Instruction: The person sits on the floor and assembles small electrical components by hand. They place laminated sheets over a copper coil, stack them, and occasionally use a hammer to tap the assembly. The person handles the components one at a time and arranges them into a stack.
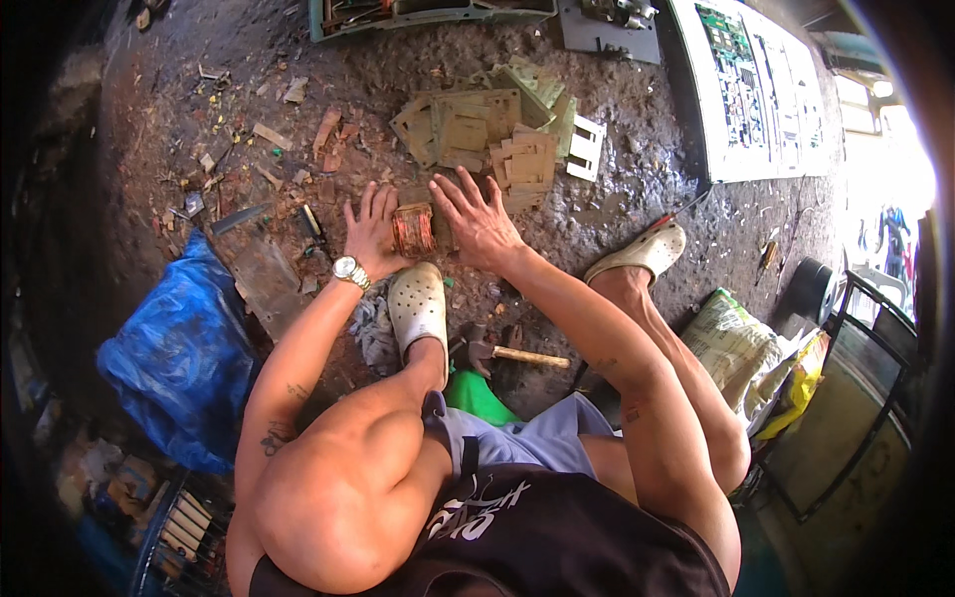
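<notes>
A copper wire coil [414,231], wound on a small block-like former, sits on the dirty ground between my two hands. My left hand [372,237] lies at the coil's left side, fingers stretched forward and apparently touching its edge. To the right of the coil, my right hand [478,231] is spread with its fingers apart, a small gap from the windings. Just beyond my fingertips lies a loose pile of thin, yellowish flat metal plates [468,127]. A pale E-shaped plate [587,149] rests at the pile's right.
A hammer [527,356] with a wooden handle lies between my feet. A screwdriver [661,221] is by my right clog [637,253]. Blue plastic sheeting [184,353] bulges at left. A white panel with circuit boards [708,119] stands far right; a tool tray [428,17] is at the back.
</notes>
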A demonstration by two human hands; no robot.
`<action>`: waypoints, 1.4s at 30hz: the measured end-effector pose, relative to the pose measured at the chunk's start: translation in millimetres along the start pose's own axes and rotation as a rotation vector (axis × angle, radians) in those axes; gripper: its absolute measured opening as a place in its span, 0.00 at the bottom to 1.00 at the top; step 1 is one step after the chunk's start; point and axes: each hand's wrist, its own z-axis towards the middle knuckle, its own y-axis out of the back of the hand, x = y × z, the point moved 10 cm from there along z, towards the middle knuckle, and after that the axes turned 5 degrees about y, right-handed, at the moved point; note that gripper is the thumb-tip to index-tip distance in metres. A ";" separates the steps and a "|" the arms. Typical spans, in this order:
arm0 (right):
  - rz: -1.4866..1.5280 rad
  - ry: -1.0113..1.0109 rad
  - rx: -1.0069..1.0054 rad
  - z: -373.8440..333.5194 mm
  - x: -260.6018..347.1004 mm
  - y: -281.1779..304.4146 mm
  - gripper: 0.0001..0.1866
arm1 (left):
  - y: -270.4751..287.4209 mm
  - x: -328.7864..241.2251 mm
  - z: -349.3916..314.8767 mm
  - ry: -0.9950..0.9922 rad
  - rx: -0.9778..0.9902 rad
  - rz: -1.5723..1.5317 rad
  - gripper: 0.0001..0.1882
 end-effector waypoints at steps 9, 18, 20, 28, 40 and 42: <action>0.042 0.024 -0.078 8.2 0.9 -3.1 0.74 | 3.2 -4.7 3.2 0.010 0.021 -0.009 0.76; -0.038 0.123 -0.111 3.4 -8.6 9.1 0.77 | 8.8 -3.8 1.8 -0.005 -0.043 -0.103 0.75; -0.033 0.134 -0.134 2.7 -4.4 10.1 0.75 | 9.1 -3.1 3.2 -0.018 -0.056 -0.086 0.74; -0.005 0.103 -0.155 -5.9 11.0 1.0 0.73 | 3.8 -0.1 -2.8 -0.060 -0.109 -0.071 0.75; 0.002 0.013 0.004 -5.4 -3.0 -2.8 0.74 | 2.3 0.2 -1.6 -0.047 0.056 -0.078 0.73; -0.063 0.062 -0.116 -8.6 -2.3 5.7 0.73 | 13.8 0.7 -1.0 -0.052 -0.054 -0.098 0.74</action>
